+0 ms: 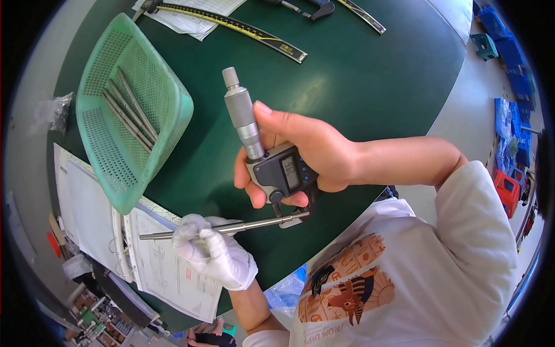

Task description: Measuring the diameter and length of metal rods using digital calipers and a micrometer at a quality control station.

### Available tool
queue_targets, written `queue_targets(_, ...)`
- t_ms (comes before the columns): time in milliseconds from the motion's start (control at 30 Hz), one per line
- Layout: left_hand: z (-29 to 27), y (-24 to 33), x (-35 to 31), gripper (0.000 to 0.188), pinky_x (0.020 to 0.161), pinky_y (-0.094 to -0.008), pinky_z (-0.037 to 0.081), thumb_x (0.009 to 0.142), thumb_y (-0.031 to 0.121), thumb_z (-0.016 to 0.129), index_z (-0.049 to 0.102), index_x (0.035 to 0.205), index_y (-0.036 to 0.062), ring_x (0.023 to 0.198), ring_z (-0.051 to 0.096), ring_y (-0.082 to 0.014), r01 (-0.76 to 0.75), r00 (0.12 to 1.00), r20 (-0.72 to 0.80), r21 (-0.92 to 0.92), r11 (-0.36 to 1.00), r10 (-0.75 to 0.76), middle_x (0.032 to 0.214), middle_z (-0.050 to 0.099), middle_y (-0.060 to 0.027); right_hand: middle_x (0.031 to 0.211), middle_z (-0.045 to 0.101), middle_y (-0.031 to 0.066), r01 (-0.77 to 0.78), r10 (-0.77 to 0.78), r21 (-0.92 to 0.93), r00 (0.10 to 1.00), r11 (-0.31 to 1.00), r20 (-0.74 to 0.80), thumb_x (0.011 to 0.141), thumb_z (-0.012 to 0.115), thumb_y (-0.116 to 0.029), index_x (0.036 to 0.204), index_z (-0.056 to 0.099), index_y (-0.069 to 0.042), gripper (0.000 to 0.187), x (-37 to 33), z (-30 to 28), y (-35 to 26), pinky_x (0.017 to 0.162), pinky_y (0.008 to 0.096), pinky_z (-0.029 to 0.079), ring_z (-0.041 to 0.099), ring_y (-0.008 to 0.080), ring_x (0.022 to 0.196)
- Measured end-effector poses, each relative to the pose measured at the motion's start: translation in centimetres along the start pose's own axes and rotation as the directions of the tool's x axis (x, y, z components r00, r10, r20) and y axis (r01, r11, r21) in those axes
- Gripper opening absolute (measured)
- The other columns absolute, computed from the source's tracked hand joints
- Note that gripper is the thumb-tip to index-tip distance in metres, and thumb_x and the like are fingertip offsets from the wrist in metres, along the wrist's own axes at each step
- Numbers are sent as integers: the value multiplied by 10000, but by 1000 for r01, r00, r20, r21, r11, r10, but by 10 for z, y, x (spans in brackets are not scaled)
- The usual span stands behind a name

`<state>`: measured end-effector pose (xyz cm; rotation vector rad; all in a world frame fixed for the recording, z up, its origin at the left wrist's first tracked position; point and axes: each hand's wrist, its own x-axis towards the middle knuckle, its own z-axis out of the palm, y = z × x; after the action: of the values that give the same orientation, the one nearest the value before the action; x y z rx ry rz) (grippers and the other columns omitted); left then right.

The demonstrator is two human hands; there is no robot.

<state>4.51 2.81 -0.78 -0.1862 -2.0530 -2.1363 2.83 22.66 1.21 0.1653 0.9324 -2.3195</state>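
Note:
My bare right hand (326, 147) grips a digital micrometer (269, 172), thumb beside its grey thimble and fingers curled behind its body. Its small display faces up. Below the display, the spindle comes down to a thin stepped steel rod (260, 224) near the rod's right end; whether they touch is hard to tell. In a white glove, my left hand (217, 254) is closed on the rod, pinching it left of its middle. The rod lies nearly level, its left end sticking out past the gloved fingers.
A green perforated plastic basket (184, 107) with several steel rods (130, 118) stands at left on the green table (370, 92). An open ring binder with papers (167, 263) lies below it. Calipers (260, 36) rest at the far side. Another person's hand (217, 331) shows at the lower edge.

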Motion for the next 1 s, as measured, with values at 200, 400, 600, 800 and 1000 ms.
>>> queue_targets(200, 7, 3, -3, 163, 576, -243, 420, 787, 42, 528, 429, 916, 50, 742, 401, -132, 18, 999, 30, 5, 1000, -18, 830, 394, -51, 700, 581, 142, -3, 0, 82, 999, 997, 41, 841, 160, -529, 861, 534, 37, 678, 2, -3, 4, 365, 209, 358, 445, 135, 392)
queue_targets(400, 5, 0, -3, 160, 572, -236, 422, 784, 40, 524, 432, 914, 53, 722, 398, -128, -3, 1000, 31, 38, 999, 2, 826, 387, -52, 682, 585, 133, -9, 9, 35, 1000, 999, -15, 808, 267, -559, 837, 548, 37, 659, 0, 0, 1, 361, 210, 361, 452, 120, 395)
queue_targets(600, 8, 2, -4, 166, 575, -241, 427, 783, 34, 519, 439, 926, 59, 744, 398, -132, 6, 1000, 28, 9, 1000, -7, 836, 386, -44, 647, 569, 81, 1, -1, 39, 1000, 999, 1, 797, 343, -565, 774, 533, 3, 600, -1, 0, 1, 363, 217, 336, 405, 110, 366)
queue_targets(800, 9, 0, -6, 177, 583, -233, 414, 779, 42, 539, 436, 922, 56, 745, 398, -128, -57, 998, -17, 63, 996, 58, 834, 388, -44, 682, 578, 118, 9, -9, 3, 1000, 1000, -21, 816, 214, -587, 844, 543, 21, 692, -1, 2, 1, 382, 221, 362, 424, 125, 383)
queue_targets(1000, 15, 6, -6, 193, 586, -234, 411, 769, 35, 551, 427, 915, 60, 694, 392, -120, -1, 999, 42, -8, 1000, 1, 809, 393, -57, 686, 575, 136, 14, -16, 97, 1000, 995, 17, 824, 184, -563, 852, 537, 33, 693, 1, -1, 4, 378, 220, 360, 424, 133, 373)
